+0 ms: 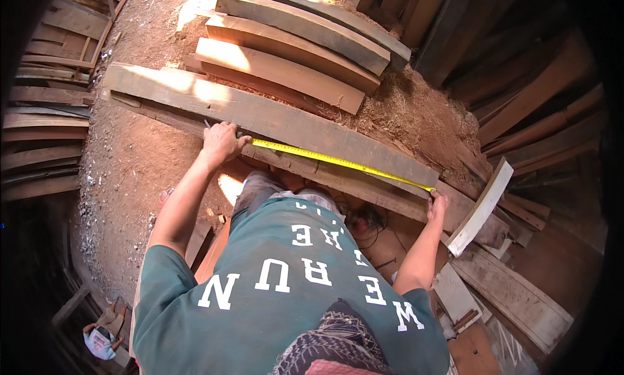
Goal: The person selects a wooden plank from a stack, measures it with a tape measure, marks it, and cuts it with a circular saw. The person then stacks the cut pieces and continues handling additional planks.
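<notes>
A yellow tape measure [338, 160] is stretched straight along the near edge of a long wooden plank [292, 123]. My left hand [223, 143] is closed on the tape toward the plank's left part. A thin dark stick, perhaps a pencil [207, 124], pokes out from the same hand. At the plank's right end my right hand [438, 205] pinches the other end of the tape. I cannot tell which hand has the tape's case, as the fingers cover it. Below the plank lies a rougher timber [325, 177], partly hidden beneath it.
Several curved timbers [292, 40] lie beyond the plank on sawdust [416, 115]. A pale board [481, 206] slants up at the right. More wood is stacked along the left [49, 128] and the far right [552, 108]. Another person [101, 339] is at the lower left.
</notes>
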{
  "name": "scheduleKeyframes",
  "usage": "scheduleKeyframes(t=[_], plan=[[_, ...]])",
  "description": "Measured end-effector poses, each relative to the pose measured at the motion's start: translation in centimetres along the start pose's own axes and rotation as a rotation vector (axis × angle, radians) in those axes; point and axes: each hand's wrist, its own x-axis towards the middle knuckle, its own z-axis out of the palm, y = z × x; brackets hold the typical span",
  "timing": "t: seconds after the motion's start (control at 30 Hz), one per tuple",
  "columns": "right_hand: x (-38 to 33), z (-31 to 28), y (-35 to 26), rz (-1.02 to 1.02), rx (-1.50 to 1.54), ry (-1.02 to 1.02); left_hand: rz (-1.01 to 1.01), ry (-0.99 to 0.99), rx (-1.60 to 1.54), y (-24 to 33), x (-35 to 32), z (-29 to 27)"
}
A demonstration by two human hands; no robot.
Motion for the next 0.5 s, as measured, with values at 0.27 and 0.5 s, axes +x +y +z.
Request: scheduleKeyframes(t=[0.27,0.5], plan=[[0.4,0.5,1.0,-0.083,-0.225,0.261,0.155,0.099,-0.031,1.1,3.4,0.9],[0.6,1.1,1.1,-0.249,-0.539,0.318,0.134,0.067,0.024,-0.4,4.5,0.2]])
